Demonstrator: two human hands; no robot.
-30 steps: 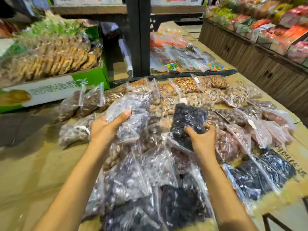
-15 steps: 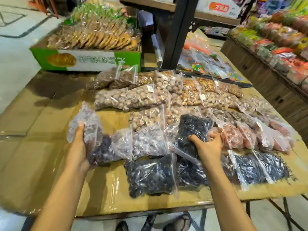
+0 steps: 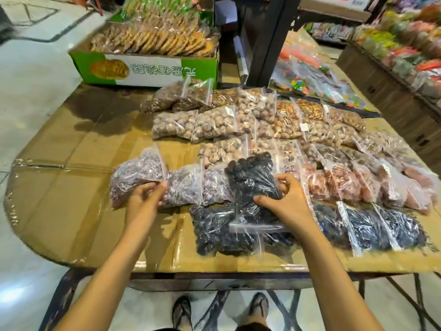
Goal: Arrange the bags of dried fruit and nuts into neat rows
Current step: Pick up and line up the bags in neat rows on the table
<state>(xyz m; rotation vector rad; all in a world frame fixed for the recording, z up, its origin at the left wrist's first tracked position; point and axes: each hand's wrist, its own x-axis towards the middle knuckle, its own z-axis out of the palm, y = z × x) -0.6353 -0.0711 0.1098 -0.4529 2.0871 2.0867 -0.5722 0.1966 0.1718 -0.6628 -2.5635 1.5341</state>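
Note:
Clear zip bags of nuts and dried fruit lie in rows on the cardboard-covered table (image 3: 59, 211). My left hand (image 3: 144, 199) pinches the near corner of a bag of purplish dried fruit (image 3: 133, 175), which lies at the left end of a row beside two similar bags (image 3: 183, 185). My right hand (image 3: 284, 201) grips a bag of black dried fruit (image 3: 250, 182), tilted up over another black bag (image 3: 214, 230) near the front edge. Pale nut bags (image 3: 214, 123) fill the rows behind. Pink and black bags (image 3: 343, 185) lie to the right.
A green-and-white carton of biscuits (image 3: 148, 68) stands at the table's back left. A dark metal post (image 3: 267, 39) rises behind the bags. Bagged sweets (image 3: 310, 80) lie beyond it, and wooden shelves of packets (image 3: 405, 56) line the right. The table's front edge is near my feet.
My left hand has set the purplish bag down at the left end of the row. My right hand still grips the black bag. My view has pulled back and dropped lower.

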